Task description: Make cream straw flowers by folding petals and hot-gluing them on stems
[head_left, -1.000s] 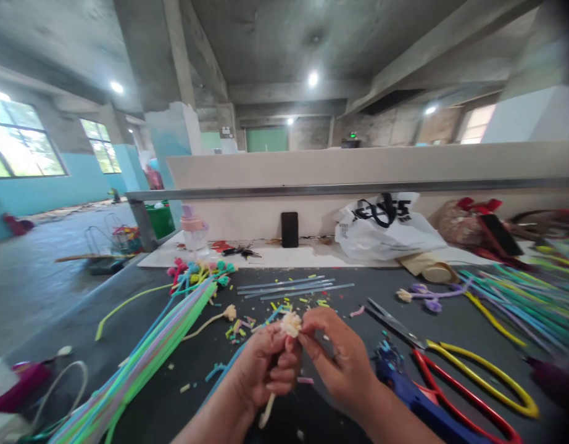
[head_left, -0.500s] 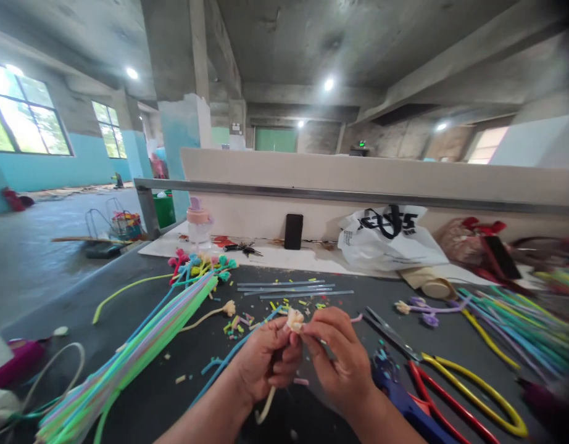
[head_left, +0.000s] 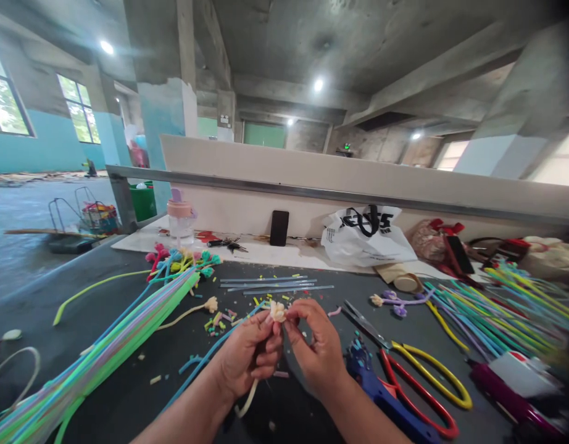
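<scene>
A cream flower made of pipe cleaner (head_left: 278,311) stands up between my hands, its stem end (head_left: 247,398) hanging out below. My left hand (head_left: 254,354) is closed around the stem just under the bloom. At the flower's right side, my right hand (head_left: 315,345) pinches its edge with thumb and forefinger. A similar cream flower on a stem (head_left: 211,304) lies to the left, by small cut bits (head_left: 217,324). Scissors with yellow and red handles (head_left: 395,351) and a blue glue gun (head_left: 381,394) lie right of my hands.
A bundle of long pipe cleaners (head_left: 127,333) lies at left, with finished flowers at its far end. Glue sticks (head_left: 275,283), a phone (head_left: 279,228), a bottle (head_left: 180,216) and a white bag (head_left: 365,237) are behind. More pipe cleaners (head_left: 492,308) lie at right, near a purple tool (head_left: 511,391).
The view has turned to the right, so everything sits further left. My left hand still holds the cream flower, and my right hand stays pinched at its edge.
</scene>
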`<state>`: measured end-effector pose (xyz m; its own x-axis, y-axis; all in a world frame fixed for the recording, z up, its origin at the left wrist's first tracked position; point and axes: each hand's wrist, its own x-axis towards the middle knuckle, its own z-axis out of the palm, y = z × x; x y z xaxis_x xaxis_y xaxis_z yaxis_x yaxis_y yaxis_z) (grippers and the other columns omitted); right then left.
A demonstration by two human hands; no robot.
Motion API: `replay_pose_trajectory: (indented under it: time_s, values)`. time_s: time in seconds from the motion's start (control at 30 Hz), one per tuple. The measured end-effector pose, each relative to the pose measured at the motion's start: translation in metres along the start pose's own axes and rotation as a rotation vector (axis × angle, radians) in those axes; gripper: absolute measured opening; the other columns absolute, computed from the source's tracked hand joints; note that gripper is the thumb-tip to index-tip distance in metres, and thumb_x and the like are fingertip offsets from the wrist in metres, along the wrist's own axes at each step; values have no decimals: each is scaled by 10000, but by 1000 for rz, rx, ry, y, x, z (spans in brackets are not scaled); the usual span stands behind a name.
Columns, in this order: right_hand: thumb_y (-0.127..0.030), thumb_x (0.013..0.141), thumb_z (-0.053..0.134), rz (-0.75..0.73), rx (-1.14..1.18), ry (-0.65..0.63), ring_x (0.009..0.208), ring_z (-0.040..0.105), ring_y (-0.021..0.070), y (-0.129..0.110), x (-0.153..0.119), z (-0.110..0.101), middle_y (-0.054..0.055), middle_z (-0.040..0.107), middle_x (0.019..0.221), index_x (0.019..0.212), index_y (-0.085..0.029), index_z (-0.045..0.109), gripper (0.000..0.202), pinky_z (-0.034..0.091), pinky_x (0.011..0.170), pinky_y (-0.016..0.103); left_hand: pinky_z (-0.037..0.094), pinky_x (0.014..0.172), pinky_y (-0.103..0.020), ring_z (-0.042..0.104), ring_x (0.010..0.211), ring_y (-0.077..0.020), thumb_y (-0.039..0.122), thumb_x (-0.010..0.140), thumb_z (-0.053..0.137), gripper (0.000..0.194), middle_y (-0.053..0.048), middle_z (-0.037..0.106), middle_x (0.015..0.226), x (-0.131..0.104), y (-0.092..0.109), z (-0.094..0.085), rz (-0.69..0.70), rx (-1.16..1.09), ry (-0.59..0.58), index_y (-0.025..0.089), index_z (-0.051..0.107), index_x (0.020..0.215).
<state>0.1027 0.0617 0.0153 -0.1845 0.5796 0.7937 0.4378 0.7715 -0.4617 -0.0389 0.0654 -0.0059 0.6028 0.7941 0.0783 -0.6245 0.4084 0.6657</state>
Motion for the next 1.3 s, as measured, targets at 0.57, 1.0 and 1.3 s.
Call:
replay_pose_trajectory:
  time_s: [0.57,1.0,1.3]
  values:
    - [-105,801,530,-136,-37,49,795,545,175,-6,2,-8,33,582,815,889,-214,564,144,442,734,341,212,282,-115,274,370,-24,361,828,513,214,63,403,561,-2,-2,8,111,255,46,171,464,742]
    - [-98,787,506,-236,-186,-1,744,560,168,-6,5,-12,5,586,757,812,-218,506,122,364,822,397,204,272,-107,250,354,-19,332,812,538,193,67,402,541,-5,-1,12,77,184,63,170,460,741]
    - [-86,802,524,-276,-173,-7,722,555,143,-3,7,-13,-11,578,750,800,-221,553,138,334,858,397,182,274,-112,252,347,-19,288,847,479,166,63,395,540,-5,-5,9,81,136,40,165,458,737]
